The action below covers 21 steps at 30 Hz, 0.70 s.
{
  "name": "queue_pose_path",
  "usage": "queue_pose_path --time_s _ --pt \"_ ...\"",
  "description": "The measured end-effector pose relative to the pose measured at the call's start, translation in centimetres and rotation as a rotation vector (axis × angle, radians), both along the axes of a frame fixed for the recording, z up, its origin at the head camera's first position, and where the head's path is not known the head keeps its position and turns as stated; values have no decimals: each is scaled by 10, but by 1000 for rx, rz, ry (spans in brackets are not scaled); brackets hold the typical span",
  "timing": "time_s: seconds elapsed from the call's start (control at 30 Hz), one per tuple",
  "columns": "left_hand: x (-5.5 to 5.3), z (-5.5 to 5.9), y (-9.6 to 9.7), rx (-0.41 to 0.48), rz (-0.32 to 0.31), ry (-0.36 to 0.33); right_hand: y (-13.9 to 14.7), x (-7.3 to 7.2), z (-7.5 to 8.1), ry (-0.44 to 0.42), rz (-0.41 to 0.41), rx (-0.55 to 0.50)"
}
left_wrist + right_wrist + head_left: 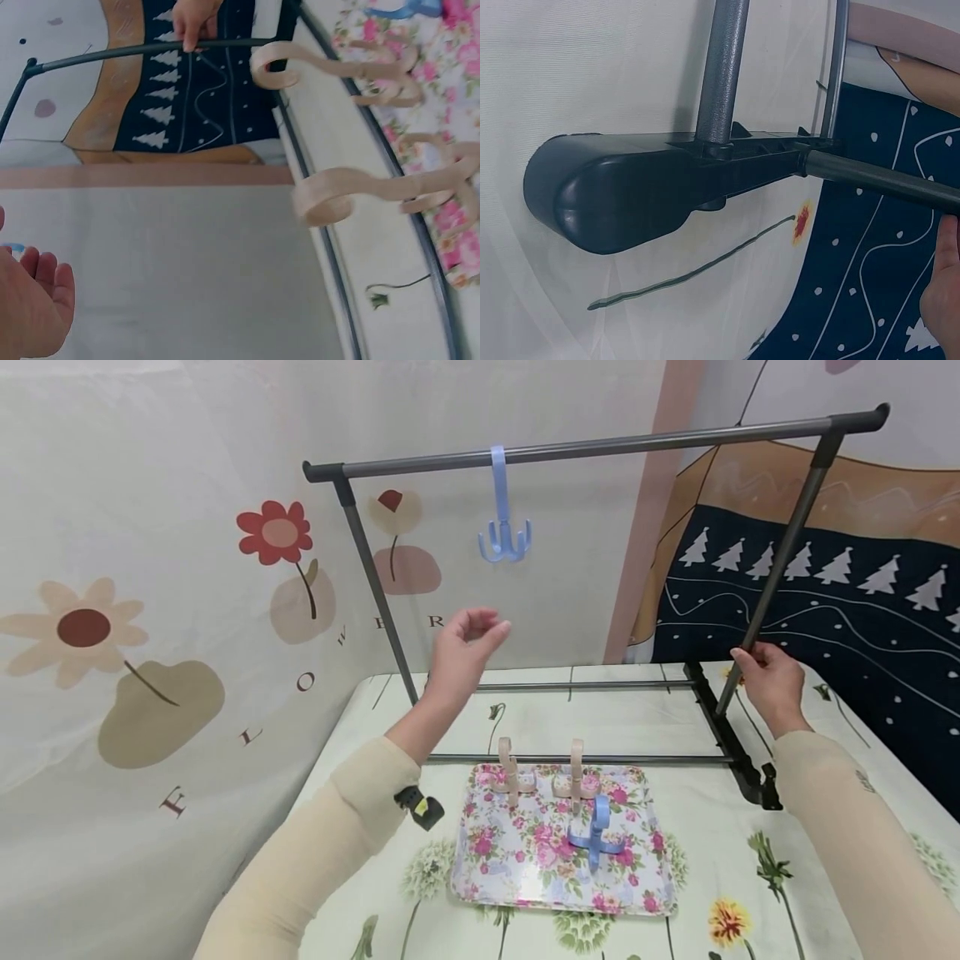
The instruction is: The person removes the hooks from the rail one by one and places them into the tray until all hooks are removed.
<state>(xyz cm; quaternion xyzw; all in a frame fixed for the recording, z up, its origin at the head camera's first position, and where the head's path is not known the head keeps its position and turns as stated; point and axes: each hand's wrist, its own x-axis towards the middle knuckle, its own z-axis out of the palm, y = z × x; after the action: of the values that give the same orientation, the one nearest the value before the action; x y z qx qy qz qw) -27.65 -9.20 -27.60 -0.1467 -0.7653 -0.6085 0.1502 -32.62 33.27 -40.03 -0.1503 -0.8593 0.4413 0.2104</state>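
Note:
My left hand [465, 647] is raised in front of the rack, fingers loosely bent and nothing held. Above it a blue four-prong hook [500, 497] hangs from the grey top rail [637, 443]. With thumb and fingers my right hand [772, 685] grips the right post [776, 560] of the clothes rack, low down near its black foot [723, 735]. On a floral tray [517, 881] in front lie two beige hooks [508, 772] and a second blue hook [596, 839]. The left wrist view shows the beige hooks [330, 195] close up.
The rack's lower bars [600, 760] run across the table behind the tray. A flower-print cloth [420, 910] covers the table. At the left hangs a light curtain with flowers [225, 827]; a dark cloth with white trees [847, 635] hangs at the right.

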Motion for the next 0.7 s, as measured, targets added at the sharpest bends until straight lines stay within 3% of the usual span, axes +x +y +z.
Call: queue_pose_path --time_s 0.17,0.37,0.7 --pt "-13 25 4 56 91 39 0 1 0 0 -4 4" --pt "-24 51 11 60 170 88 0 1 0 4 -3 5" --pt "-39 80 27 103 188 139 0 -1 -1 -9 -2 -7"
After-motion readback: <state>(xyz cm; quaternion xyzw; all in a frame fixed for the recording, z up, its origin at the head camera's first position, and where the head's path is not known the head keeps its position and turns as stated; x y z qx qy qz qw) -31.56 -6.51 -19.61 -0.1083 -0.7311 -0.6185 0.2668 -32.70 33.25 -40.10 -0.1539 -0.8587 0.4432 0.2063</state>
